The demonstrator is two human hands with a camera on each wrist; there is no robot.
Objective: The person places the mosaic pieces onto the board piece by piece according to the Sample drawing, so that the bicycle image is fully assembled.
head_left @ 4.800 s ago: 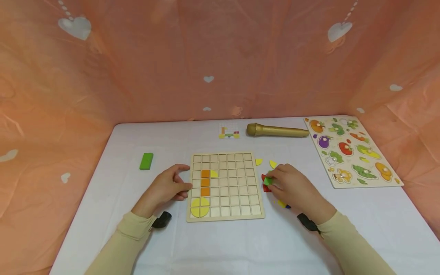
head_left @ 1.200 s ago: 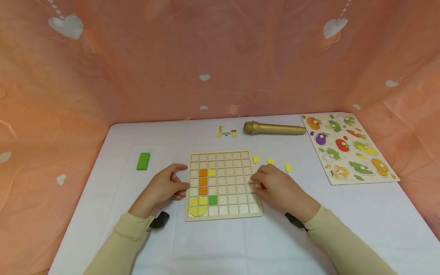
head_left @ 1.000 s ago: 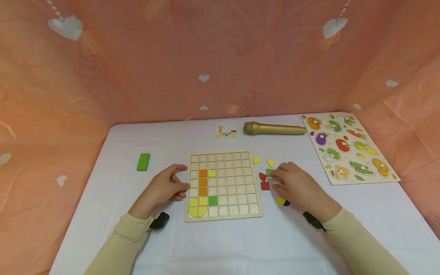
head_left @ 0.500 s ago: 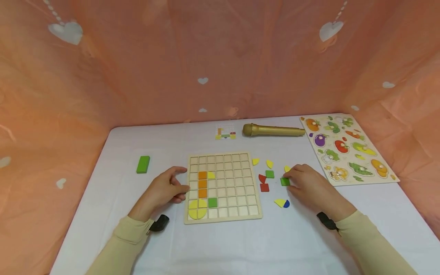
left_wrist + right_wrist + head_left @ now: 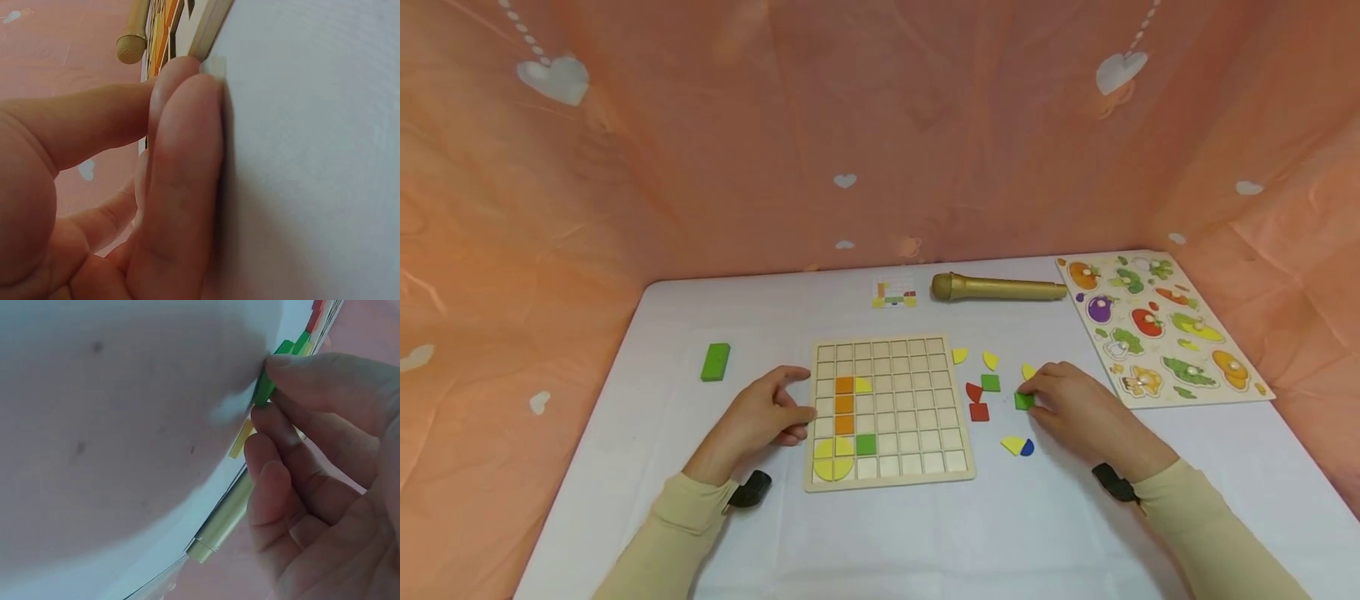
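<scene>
A wooden grid board [image 5: 891,479] lies mid-table, bearing an orange column [image 5: 845,405], yellow quarter circles [image 5: 833,459], a lone yellow piece [image 5: 863,385] and a green square [image 5: 866,444]. My left hand [image 5: 760,417] rests at its left edge, thumb and index fingertips against the rim, fingers loosely bent. In the left wrist view the fingertips [image 5: 187,112] meet the board's side. Right of the board, my right hand [image 5: 1071,408] pinches a green square tile [image 5: 1023,402] by thumb and finger, low over the cloth. The right wrist view shows this green tile [image 5: 265,384] between the fingertips.
Loose beside the board lie a red square [image 5: 979,412], red wedge [image 5: 973,392], green square [image 5: 990,382], several yellow pieces [image 5: 990,360] and a blue piece [image 5: 1027,447]. Behind are a pattern card [image 5: 894,292], gold microphone [image 5: 1000,288] and vegetable puzzle [image 5: 1165,333]. A green block [image 5: 716,362] is left.
A green square has come onto the board since the earliest frame. My right hand went from the board rightward to another green tile and pinches it. My left hand stays at the board's edge.
</scene>
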